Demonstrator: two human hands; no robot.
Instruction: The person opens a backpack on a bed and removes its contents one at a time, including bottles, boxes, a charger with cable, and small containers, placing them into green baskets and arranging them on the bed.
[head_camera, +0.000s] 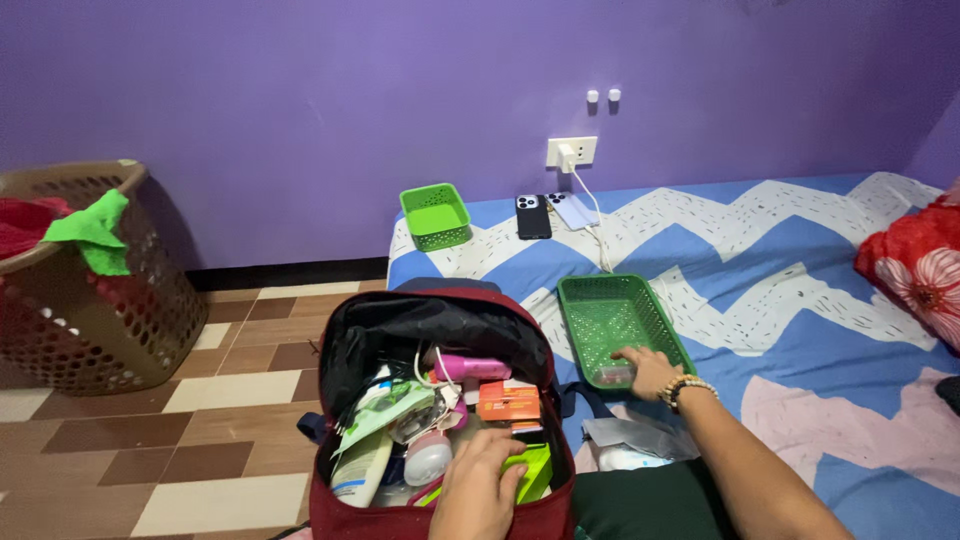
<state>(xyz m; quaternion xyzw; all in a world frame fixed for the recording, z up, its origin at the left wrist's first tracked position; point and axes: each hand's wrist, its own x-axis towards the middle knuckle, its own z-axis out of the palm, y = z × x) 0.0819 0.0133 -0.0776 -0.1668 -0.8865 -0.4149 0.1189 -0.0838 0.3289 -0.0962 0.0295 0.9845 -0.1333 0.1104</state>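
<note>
Right hand (648, 368) sets a small jar (612, 375) in the green tray (590, 300) on the bed (800, 330), fingers loosely curled on it; left hand (478, 488) rests in the bag (440, 320), fingers together on a green box (530, 470); best to lay the jar flat.

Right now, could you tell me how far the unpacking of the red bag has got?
Done: one small item lies in the green tray under the right hand. In hand: the left hand reaches into the red bag. Left: the bag remains crowded with bottles and boxes; the small green basket looks empty.
</note>
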